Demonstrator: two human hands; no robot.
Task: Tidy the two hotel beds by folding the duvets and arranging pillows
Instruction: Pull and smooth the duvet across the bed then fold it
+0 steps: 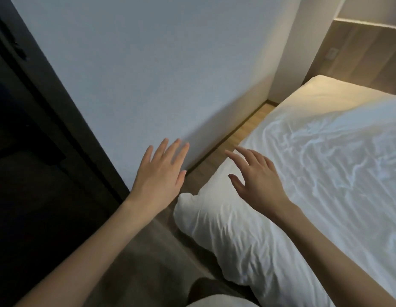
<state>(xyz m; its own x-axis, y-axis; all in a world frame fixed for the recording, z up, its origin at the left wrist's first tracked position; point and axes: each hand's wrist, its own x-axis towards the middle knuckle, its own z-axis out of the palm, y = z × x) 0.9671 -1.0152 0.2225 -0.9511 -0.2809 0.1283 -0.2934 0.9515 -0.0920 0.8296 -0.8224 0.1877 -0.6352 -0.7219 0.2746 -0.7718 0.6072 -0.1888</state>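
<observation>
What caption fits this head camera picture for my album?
Open left hand and right hand hover near a rumpled white duvet.

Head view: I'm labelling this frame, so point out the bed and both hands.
bed [321,91], head view, far mattress corner.
left hand [160,176], head view, back of hand.
right hand [260,180], head view, back of hand.

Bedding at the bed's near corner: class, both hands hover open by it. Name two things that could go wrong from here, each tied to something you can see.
1. The puffy bedding corner appears to bulge past the bed's edge above the floor. Neither the left hand nor the right hand grips it, so it might slide off.
2. The wall stands close beside the bed, so a wide folding sweep could knock the left hand against it.
</observation>
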